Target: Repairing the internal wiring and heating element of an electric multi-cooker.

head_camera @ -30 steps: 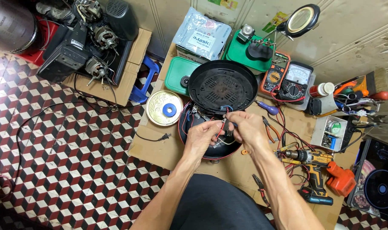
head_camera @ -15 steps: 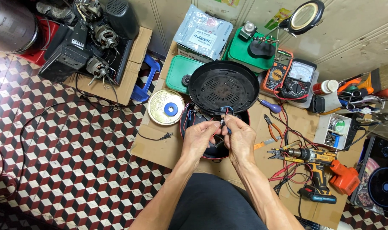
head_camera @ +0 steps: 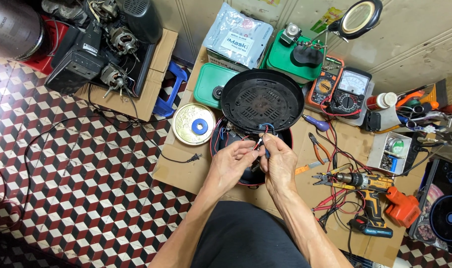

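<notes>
A round black appliance base plate (head_camera: 262, 100) with vent slots is tipped up over the open body of the appliance (head_camera: 225, 140), which lies on cardboard. Red and blue wires (head_camera: 263, 130) run from the plate's lower edge into the body. My left hand (head_camera: 232, 164) and my right hand (head_camera: 278, 161) meet just below the plate. Both pinch the thin wires between fingertips, and a small dark tool or connector sits between the two hands. The body's inside is mostly hidden by my hands.
A round tin with a blue tape roll (head_camera: 194, 124) lies to the left. An orange cordless drill (head_camera: 372, 191), pliers (head_camera: 317, 146), two multimeters (head_camera: 341, 91), a parts tray (head_camera: 393, 153) and a magnifier lamp (head_camera: 358, 17) crowd the right. Motors (head_camera: 114, 38) and a loose plug (head_camera: 195, 158) lie left.
Both hands have stayed at the wires under the plate, with small finger shifts. The view has moved slightly.
</notes>
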